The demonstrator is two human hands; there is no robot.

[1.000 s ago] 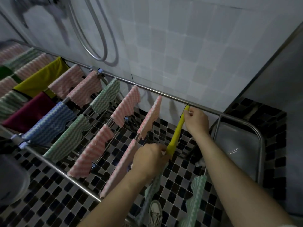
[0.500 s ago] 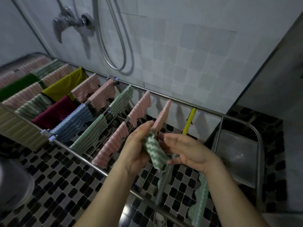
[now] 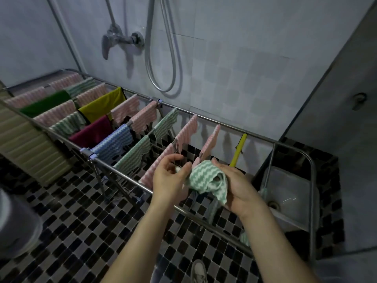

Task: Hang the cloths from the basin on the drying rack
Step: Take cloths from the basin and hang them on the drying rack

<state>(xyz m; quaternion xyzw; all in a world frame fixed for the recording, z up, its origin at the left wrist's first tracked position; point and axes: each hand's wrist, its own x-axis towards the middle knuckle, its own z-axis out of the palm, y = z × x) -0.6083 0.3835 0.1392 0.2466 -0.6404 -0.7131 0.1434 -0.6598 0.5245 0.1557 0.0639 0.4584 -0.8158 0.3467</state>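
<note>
Drying rack point(image 3: 122, 176), upper left to centre, carries cloths spread flat to air. Centre frame: left hand point(image 3: 169, 178) fingers pinch an edge of the green wavy cloth point(image 3: 208, 178), right hand point(image 3: 238, 188) fingers curl round the bunched rest, likely opening it out for a free bar near the yellow cloth point(image 3: 239, 148); basin point(image 3: 291, 193) at right

green-and-white cloth point(image 3: 206, 178): wavy stripes, crumpled, off the bars, bunched between left hand point(image 3: 169, 178) and right hand point(image 3: 240, 188). right hand grips it from 3 o'clock, left fingers pinch its 9 o'clock edge. drying rack point(image 3: 312, 211): steel tube frame running 10 o'clock to 4 o'clock. hung cloths point(image 3: 114, 144) fill most bars: wavy pink, green and blue ones, plain dark red, yellow and green ones. yellow cloth point(image 3: 238, 149): narrow, edge-on, on the far rail at 1 o'clock of the held one. basin point(image 3: 291, 186): white, under the rack's right end.
</note>
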